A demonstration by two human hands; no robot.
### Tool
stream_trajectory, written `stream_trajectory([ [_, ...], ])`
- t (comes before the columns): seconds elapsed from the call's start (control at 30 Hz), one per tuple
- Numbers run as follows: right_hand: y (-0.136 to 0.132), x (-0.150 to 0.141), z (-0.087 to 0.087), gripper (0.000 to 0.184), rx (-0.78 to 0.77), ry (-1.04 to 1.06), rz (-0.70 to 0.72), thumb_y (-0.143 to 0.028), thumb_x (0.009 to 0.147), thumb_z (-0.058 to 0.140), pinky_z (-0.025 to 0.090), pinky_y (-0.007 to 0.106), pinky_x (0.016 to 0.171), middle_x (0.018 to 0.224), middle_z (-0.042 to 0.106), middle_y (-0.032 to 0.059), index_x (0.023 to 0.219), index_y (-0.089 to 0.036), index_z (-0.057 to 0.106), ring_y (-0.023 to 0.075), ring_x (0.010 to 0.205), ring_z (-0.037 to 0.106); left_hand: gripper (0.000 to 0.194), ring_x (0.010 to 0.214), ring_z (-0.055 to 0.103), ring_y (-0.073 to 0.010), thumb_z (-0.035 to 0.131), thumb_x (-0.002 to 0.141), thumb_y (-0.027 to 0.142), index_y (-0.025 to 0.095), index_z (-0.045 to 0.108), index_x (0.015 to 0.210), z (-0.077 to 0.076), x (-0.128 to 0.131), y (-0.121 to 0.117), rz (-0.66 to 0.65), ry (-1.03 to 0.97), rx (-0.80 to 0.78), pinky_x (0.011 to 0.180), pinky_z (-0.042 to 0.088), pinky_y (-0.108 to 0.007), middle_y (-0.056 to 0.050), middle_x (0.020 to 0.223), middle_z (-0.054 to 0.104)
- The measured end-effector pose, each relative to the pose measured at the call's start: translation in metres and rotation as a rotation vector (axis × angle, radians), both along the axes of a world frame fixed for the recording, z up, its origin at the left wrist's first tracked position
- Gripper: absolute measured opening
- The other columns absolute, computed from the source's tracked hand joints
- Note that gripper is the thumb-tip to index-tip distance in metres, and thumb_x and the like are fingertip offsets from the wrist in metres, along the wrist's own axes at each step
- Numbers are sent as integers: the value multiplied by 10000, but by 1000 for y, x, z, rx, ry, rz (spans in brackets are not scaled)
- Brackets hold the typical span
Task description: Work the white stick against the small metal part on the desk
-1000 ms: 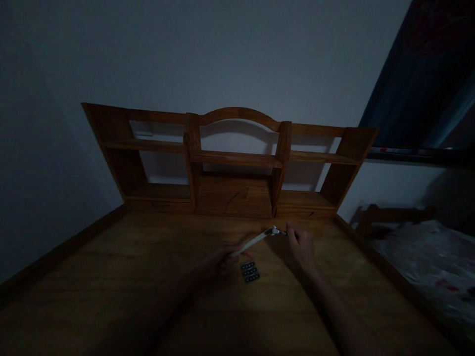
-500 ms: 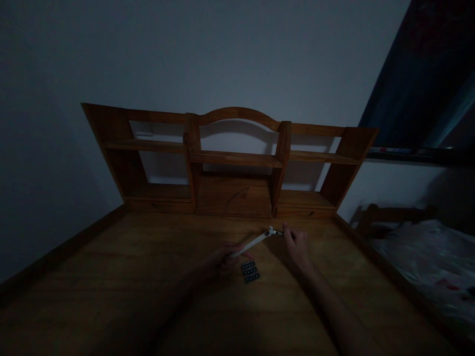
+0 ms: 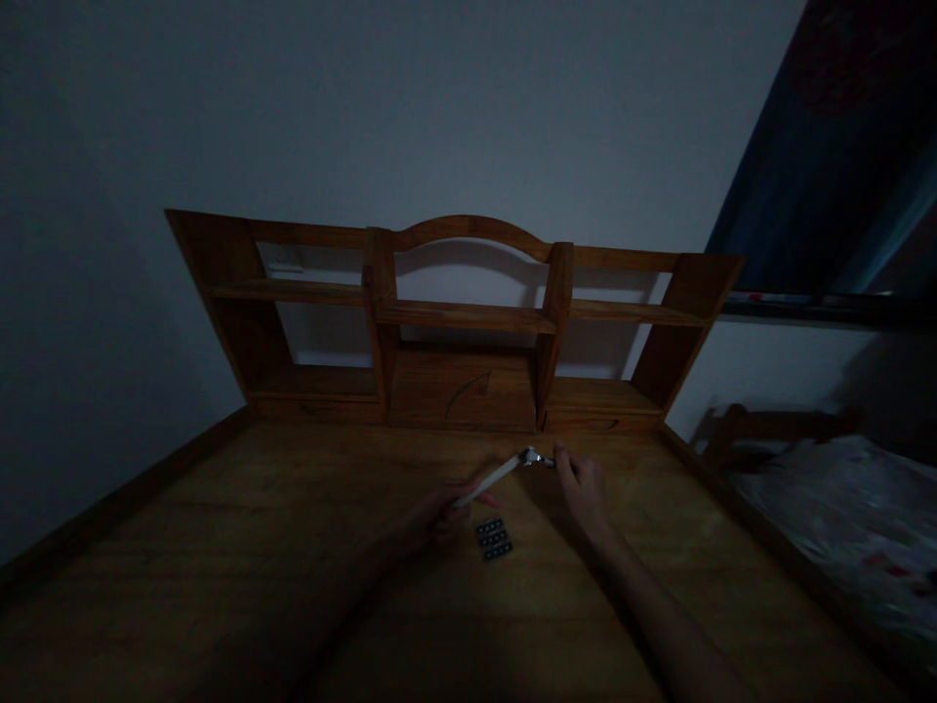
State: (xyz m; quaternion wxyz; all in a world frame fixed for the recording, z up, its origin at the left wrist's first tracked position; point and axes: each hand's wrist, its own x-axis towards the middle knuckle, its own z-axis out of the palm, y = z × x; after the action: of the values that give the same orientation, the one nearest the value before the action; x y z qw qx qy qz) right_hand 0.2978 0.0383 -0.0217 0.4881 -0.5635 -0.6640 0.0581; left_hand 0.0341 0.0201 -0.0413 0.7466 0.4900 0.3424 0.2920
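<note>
My left hand [image 3: 441, 510] is closed round the lower end of a narrow white strip [image 3: 494, 478], which slants up to the right. At the strip's far end sits a small shiny metal tool [image 3: 534, 457] with a short dark handle; its exact kind is too small and dim to tell. The fingers of my right hand [image 3: 584, 485] pinch that dark handle from the right. Below the strip, a small black set of three rows with pale dots [image 3: 494, 539] lies on the wooden desk [image 3: 293, 547].
A wooden shelf unit [image 3: 468, 314] with open compartments and low drawers runs along the back of the desk. Raised wooden edges border both sides. Beyond the right edge, a plastic-covered heap [image 3: 841, 508] lies by a wooden headboard [image 3: 783, 423]. The room is dim.
The metal tool has turned a little at the strip's end, and its head now lies flatter and slightly further left. My right hand has shifted slightly left; my left hand stays nearly still.
</note>
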Motion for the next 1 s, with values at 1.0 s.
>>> stream_trajectory([
  [1.0,0,-1,-3,599,-33,87,-6,-571,967,320,212,278,491,465,418,-6,500,-207,407,133,459,424,504,371,154,-60,534,885,580,128,701,1036,-2,6,-2,40,21,108,333,121,-225,102,474,230],
])
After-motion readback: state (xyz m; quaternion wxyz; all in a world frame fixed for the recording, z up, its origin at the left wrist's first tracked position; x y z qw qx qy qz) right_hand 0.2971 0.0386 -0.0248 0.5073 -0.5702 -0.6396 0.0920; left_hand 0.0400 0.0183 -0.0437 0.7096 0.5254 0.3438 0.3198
